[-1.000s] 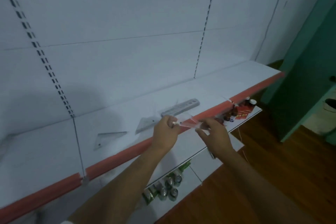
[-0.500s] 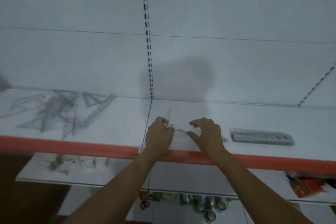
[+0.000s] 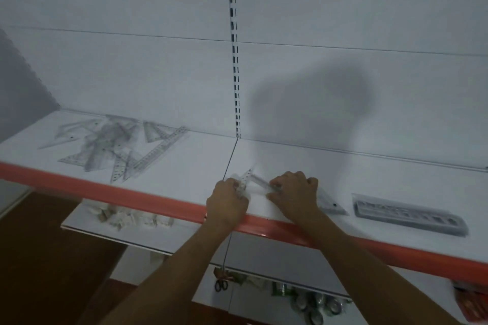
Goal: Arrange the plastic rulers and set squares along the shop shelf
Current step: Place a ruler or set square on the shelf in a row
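Shelf: white board with an orange front strip, running from the left edge to the right; a seam crosses it front to back near the middle.
Back wall: white panels, a slotted upright standing above the seam, a head-shaped shadow just right of it.
Left end: grey side panel closes off the shelf.
Pile: clear rulers and set squares heaped on the left half, overlapping at all angles — one long ruler slants off its right side.
Open room: bare board between the pile and the hands, and again behind the hands up to the wall.
Left hand: left hand curled round the end of a clear ruler, just right of the seam near the front edge.
Right hand: right hand with fingers bent, pinching clear plastic beside the left; which piece it holds is too blurred to tell.
Set square: one set square lies flat, just right of the right hand.
Pack: grey ruler pack lies flat further right, apart from the set square.
Below: lower shelf with small pale packets on the left; scissors and cans lower down — wooden floor at the far left.
Writing: none readable; ruler markings are blurred.
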Motion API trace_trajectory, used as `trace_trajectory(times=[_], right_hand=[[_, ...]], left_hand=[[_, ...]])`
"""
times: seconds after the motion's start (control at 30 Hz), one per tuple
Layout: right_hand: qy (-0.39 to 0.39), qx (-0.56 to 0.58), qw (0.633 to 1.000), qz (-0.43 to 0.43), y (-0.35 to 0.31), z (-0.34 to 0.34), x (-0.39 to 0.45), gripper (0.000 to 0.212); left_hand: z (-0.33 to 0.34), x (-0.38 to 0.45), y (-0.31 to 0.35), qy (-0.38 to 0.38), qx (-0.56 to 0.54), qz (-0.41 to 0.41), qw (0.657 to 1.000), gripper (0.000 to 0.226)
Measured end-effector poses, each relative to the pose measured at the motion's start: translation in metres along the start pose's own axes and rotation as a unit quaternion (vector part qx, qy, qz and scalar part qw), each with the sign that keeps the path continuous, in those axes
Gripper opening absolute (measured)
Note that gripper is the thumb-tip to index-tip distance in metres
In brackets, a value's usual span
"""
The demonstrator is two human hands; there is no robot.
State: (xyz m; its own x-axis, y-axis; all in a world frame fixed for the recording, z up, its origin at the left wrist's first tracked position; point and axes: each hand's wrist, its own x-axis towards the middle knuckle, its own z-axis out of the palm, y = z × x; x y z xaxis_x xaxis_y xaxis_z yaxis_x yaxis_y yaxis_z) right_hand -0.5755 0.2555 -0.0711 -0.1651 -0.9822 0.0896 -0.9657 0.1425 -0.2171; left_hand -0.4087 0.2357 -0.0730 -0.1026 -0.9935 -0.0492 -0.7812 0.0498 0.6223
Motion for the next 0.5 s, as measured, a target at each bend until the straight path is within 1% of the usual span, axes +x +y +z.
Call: trace_trajectory(times=[0.17,0.27,0.37,0.43,0.5], right_hand=[[-0.006,-0.001,1.000,0.006,-0.002,0.002,-0.001,0.033],[-0.009,0.002,1.000,0.014,-0.003,0.002,-0.001,0.033],[-0.012,0.012,1.000,0.017,-0.008,-0.002,-0.003,0.038],[0.018,0.035,0.999,0.006,-0.009,-0.005,-0.003,0.040],[0.069,0.079,0.994,-0.012,-0.009,-0.010,-0.002,0.037]], left_hand=[[-0.001,0.002,-0.004,0.001,-0.015,-0.007,1.000,0.041],[-0.005,0.005,-0.005,-0.013,-0.018,-0.002,1.000,0.040],[-0.014,0.008,-0.006,-0.020,-0.039,0.012,0.999,0.038],[-0.020,0.012,-0.007,-0.018,-0.053,0.028,0.998,0.037],[-0.028,0.016,-0.006,-0.022,-0.080,0.037,0.996,0.038]])
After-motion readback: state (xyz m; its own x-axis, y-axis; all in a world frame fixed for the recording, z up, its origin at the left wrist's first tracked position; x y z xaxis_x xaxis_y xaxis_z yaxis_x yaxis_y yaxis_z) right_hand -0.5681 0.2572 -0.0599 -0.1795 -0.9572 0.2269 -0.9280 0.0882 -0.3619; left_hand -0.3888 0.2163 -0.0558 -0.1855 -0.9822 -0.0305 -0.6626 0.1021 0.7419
